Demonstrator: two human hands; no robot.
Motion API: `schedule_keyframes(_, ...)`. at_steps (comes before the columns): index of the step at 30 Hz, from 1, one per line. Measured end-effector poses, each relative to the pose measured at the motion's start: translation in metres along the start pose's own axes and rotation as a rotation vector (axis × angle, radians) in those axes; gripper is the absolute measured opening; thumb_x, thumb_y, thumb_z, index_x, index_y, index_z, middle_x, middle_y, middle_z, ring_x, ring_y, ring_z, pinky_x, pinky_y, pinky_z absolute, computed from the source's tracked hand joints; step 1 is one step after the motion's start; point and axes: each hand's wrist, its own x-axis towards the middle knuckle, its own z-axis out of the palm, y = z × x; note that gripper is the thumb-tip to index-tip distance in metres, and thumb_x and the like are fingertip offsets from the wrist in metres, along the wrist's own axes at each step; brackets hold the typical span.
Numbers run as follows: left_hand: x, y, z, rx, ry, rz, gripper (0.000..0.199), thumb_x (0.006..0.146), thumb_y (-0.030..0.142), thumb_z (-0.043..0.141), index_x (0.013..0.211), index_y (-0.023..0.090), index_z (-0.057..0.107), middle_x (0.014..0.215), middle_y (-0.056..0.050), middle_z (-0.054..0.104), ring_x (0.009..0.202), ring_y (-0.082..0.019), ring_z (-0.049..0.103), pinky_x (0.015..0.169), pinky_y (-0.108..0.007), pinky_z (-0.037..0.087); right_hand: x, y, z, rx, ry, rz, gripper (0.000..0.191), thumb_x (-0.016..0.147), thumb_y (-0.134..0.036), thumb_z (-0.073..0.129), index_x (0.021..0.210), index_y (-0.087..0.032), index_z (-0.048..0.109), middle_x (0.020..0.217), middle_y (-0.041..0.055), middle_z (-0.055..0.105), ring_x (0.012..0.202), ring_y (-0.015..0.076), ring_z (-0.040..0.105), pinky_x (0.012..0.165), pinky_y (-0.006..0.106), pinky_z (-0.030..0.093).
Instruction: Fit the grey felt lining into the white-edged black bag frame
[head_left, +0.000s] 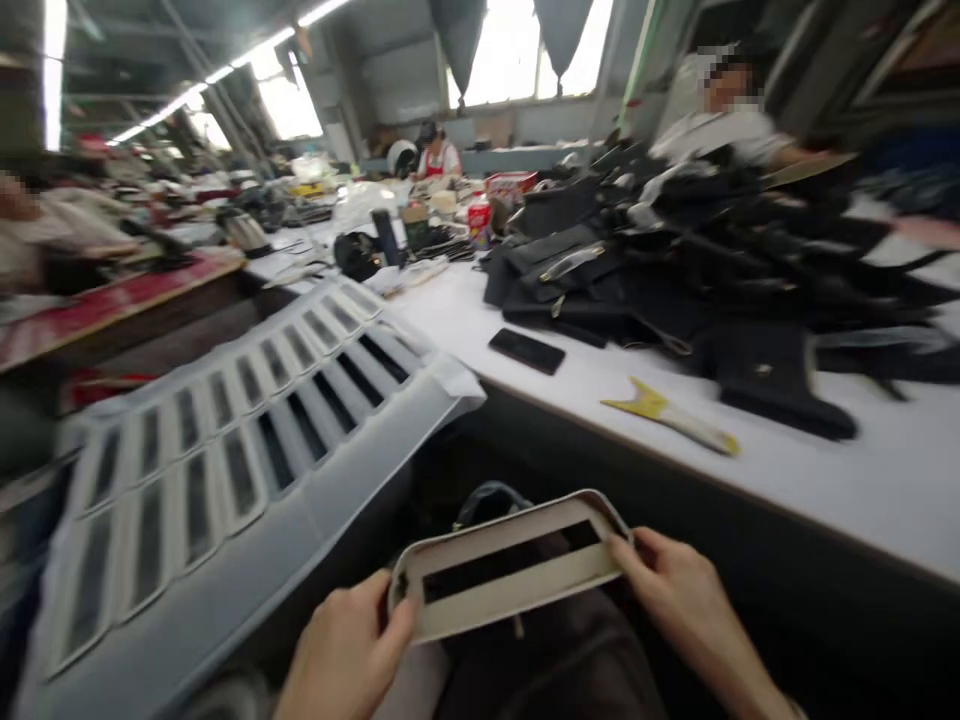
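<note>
Between my two hands, above my lap, is a long cream frame-like panel (517, 590) with rounded corners and a dark slot along its middle. It looks like part of a bag. My left hand (360, 635) pinches its left end, thumb on the near face. The right end is gripped by my right hand (675, 590), with the thumb on top and fingers behind. A dark curved strap or handle (491, 495) shows just behind the panel. What hangs below it is too dark to make out.
On the left, a board (315, 520) carries rows of similar slotted panels. The white table (787, 490) at right holds a phone (526, 350), a yellow-ended tool (671, 415) and a pile of black bags (675, 270). A red can (478, 220) stands farther back. Other people sit at tables beyond.
</note>
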Motion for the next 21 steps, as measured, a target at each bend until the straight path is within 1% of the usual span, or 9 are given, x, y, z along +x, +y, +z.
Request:
schedule_keyframes(3,-0.011,0.006,-0.009,-0.058,-0.011,-0.044,0.027,0.088,0.032,0.048,0.067,0.020,0.060,0.064,-0.002,0.067,0.060,-0.017,0.063,0.056,-0.027,0.030,0.011,0.003,0.000,-0.036,-0.079,0.058,0.048,0.069,-0.066,0.034,0.056,-0.024,0.054,0.048,0.0016,0.054,0.049,0.0194,0.054,0.054,0.031,0.035)
schedule_keyframes(5,-0.010,0.012,-0.013,-0.060,0.008,-0.065,0.023,0.085,0.028,0.049,0.067,0.020,0.060,0.062,-0.002,0.067,0.058,-0.016,0.061,0.055,-0.027,0.028,0.013,0.004,0.000,-0.049,-0.105,0.077,0.049,0.065,-0.066,0.032,0.057,-0.025,0.056,0.047,0.0021,0.055,0.049,0.0206,0.055,0.055,0.032,0.037)
schedule_keyframes(7,-0.007,0.017,-0.015,-0.016,0.023,-0.084,0.024,0.085,0.030,0.050,0.065,0.020,0.060,0.062,-0.003,0.067,0.058,-0.017,0.061,0.054,-0.027,0.027,0.012,0.003,0.000,-0.051,-0.111,0.084,0.050,0.063,-0.067,0.030,0.057,-0.025,0.058,0.046,0.0025,0.056,0.048,0.0214,0.056,0.054,0.033,0.038)
schedule_keyframes(10,0.000,0.022,-0.015,0.104,0.045,-0.115,0.033,0.087,0.038,0.049,0.064,0.019,0.063,0.066,-0.007,0.069,0.064,-0.022,0.065,0.056,-0.030,0.026,0.011,0.003,-0.001,-0.030,-0.110,0.075,0.050,0.064,-0.067,0.033,0.058,-0.025,0.060,0.045,0.0020,0.056,0.046,0.0213,0.056,0.053,0.033,0.039)
schedule_keyframes(11,0.002,0.023,-0.015,0.147,0.049,-0.124,0.034,0.088,0.038,0.048,0.066,0.018,0.064,0.068,-0.009,0.070,0.068,-0.024,0.067,0.057,-0.031,0.025,0.011,0.004,-0.001,-0.016,-0.108,0.072,0.050,0.065,-0.067,0.035,0.058,-0.025,0.060,0.045,0.0018,0.056,0.046,0.0211,0.056,0.053,0.033,0.039)
schedule_keyframes(13,0.006,0.024,-0.014,0.208,0.045,-0.141,0.031,0.088,0.032,0.045,0.069,0.018,0.066,0.073,-0.012,0.072,0.073,-0.026,0.069,0.057,-0.032,0.025,0.011,0.007,0.000,0.006,-0.105,0.082,0.051,0.065,-0.070,0.038,0.059,-0.025,0.061,0.045,0.0016,0.056,0.045,0.0213,0.057,0.051,0.032,0.040)
schedule_keyframes(17,0.005,0.020,-0.009,0.208,0.009,-0.156,0.025,0.084,0.024,0.044,0.070,0.019,0.064,0.070,-0.010,0.070,0.069,-0.025,0.068,0.057,-0.032,0.023,0.012,0.012,0.002,0.036,-0.093,0.100,0.054,0.063,-0.073,0.041,0.062,-0.025,0.065,0.046,0.0019,0.056,0.045,0.0222,0.059,0.049,0.032,0.043)
schedule_keyframes(20,0.003,0.016,-0.007,0.179,0.034,-0.144,0.021,0.080,0.020,0.044,0.067,0.019,0.060,0.067,-0.009,0.068,0.067,-0.023,0.065,0.056,-0.032,0.021,0.013,0.015,0.003,0.058,-0.067,0.061,0.052,0.064,-0.071,0.044,0.064,-0.024,0.067,0.045,0.0016,0.056,0.041,0.0213,0.057,0.045,0.031,0.044)
schedule_keyframes(21,0.004,0.015,-0.007,0.163,0.043,-0.139,0.021,0.079,0.019,0.044,0.065,0.019,0.059,0.065,-0.008,0.066,0.064,-0.022,0.064,0.056,-0.032,0.020,0.013,0.015,0.004,0.060,-0.035,0.025,0.050,0.065,-0.070,0.045,0.064,-0.025,0.067,0.044,0.0014,0.056,0.039,0.0208,0.056,0.043,0.030,0.043)
